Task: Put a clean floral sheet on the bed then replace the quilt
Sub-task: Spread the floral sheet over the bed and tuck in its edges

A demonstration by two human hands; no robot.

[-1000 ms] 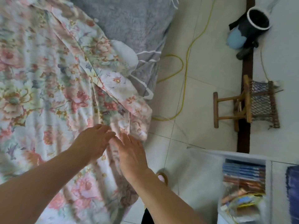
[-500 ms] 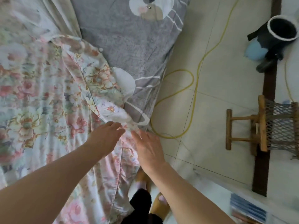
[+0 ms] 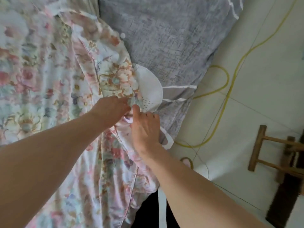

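Bed point(image 3: 172, 35) under grey patterned cover, pale tiled floor point(image 3: 263, 99) beside it. Item, left: floral sheet point(image 3: 41, 79), spread over the near side, its edge bunched in a ridge short of the bed's side, presumably because it needs drawing across. Item: my left hand point(image 3: 110, 109), fingers curled, pinching that bunched edge. Item: my right hand point(image 3: 145, 129), just beside it, fingers bent onto the same fold to share the pull. Item, right: yellow cord point(image 3: 227, 96) looping over the floor; wooden stool point(image 3: 271, 155).
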